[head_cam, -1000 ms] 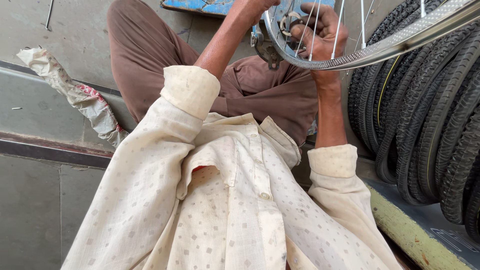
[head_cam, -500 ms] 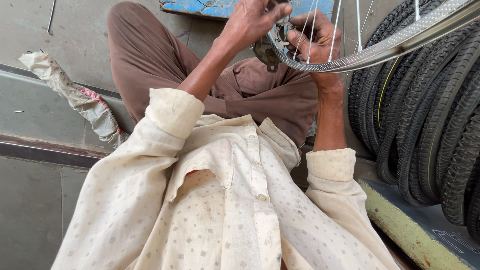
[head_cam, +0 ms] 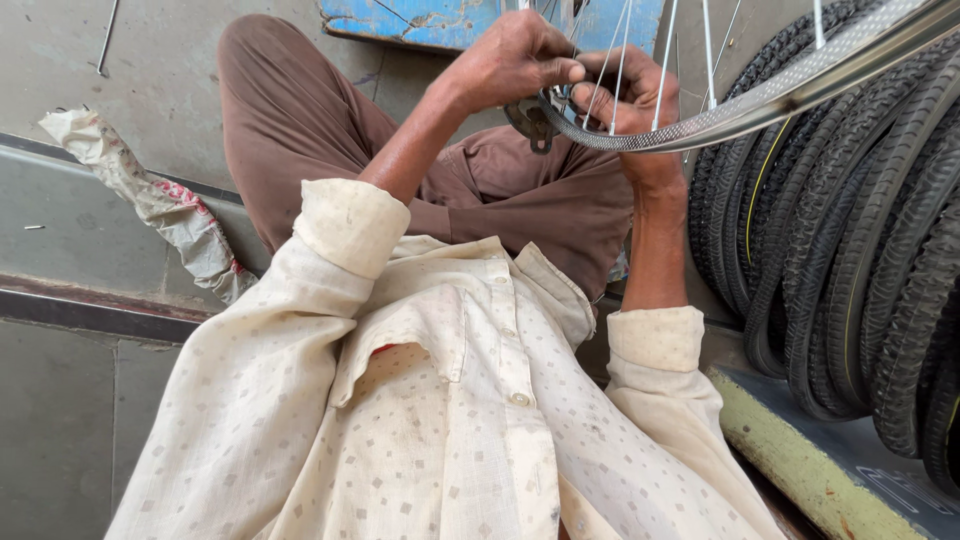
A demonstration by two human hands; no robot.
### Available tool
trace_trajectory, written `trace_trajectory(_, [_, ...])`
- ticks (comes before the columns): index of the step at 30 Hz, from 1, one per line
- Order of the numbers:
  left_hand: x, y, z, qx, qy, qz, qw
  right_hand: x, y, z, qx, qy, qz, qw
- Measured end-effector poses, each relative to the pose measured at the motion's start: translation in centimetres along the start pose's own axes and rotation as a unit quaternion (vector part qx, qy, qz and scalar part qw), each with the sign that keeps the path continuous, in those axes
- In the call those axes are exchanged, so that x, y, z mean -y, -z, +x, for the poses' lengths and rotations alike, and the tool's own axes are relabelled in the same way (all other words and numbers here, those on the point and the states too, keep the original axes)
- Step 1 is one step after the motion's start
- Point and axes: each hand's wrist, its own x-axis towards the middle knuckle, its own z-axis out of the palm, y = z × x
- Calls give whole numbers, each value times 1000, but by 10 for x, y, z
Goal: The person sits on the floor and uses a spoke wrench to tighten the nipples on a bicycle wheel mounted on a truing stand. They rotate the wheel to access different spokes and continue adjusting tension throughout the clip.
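I saw my left hand (head_cam: 515,62) up near the top of the view, its thumb and fingertips pinched together on the spokes (head_cam: 622,50) just inside the wheel rim (head_cam: 760,98). My right hand (head_cam: 632,92) sat right beside it, touching it, with the fingers curled through the spokes and closed around them from behind. A small dark metal part (head_cam: 530,125) showed just under the left hand, against the rim; I could not tell which hand held it, or what it was.

The rim was shiny metal and ran from my hands up toward the top right corner, above my lap. My knees, in brown trousers (head_cam: 300,120), were bent beneath it, and the cream shirt (head_cam: 440,420) filled the lower part of the view.

To my right stood a row of black tyres (head_cam: 860,260), upright and close together, on a ledge with a yellowish edge (head_cam: 800,460). A crumpled cloth (head_cam: 160,200) lay on the grey floor to my left, and a blue board (head_cam: 440,20) lay beyond my knees.
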Motion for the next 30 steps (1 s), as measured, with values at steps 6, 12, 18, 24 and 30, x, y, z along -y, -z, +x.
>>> trace_trajectory(6, [-20,-5,5,-60,47,-59,995,-8,-23,-12,-93,-54,166,980])
trace_trajectory(12, [-35,-3,21,-71,160,50,983,-18,-42,-17,-165,-95,265,945])
trace_trajectory(18, [-34,-9,23,-77,155,57,983,-18,-38,-14,-127,-94,293,943])
trace_trajectory(24, [-19,-11,26,-70,167,29,983,-25,-22,-8,-88,-101,178,975])
trace_trajectory(30, [-13,-29,34,-124,175,101,972,-41,2,19,-30,-72,65,995])
